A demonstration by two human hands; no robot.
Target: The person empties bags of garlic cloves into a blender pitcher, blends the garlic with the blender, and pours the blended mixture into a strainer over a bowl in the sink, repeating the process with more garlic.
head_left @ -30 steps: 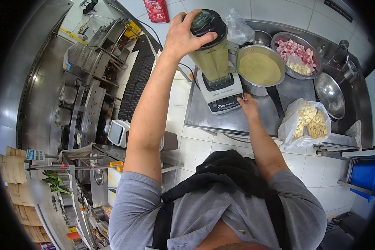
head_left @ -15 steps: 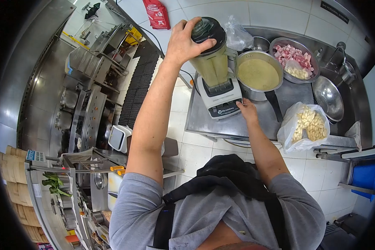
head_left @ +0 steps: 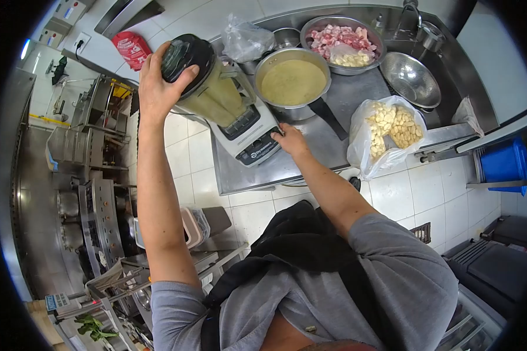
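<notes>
My left hand point(head_left: 160, 88) is pressed over the black blender lid point(head_left: 188, 57), its thumb and fingers spread around the edge. The lid sits on a clear blender jar point(head_left: 216, 96) filled with pale green-yellow liquid. Under the jar is the white and grey blender base point(head_left: 243, 137), with a black control panel on its front. My right hand point(head_left: 290, 140) grips the right front corner of the base beside the panel; its fingertips are partly hidden there. Just right of the blender stands a long-handled pot point(head_left: 293, 82) of similar yellow-green liquid.
On the steel worktop point(head_left: 234, 181) are a bowl of raw cut meat point(head_left: 339, 41) with a bag of pale pieces, and an open plastic bag of peeled garlic cloves point(head_left: 386, 131). A metal colander point(head_left: 410, 79) sits near the sink tap point(head_left: 413, 7). A blue bin point(head_left: 503, 164) stands right.
The view has turned, so the blender and worktop appear further left and tilted. Both hands keep their places on the lid and the base.
</notes>
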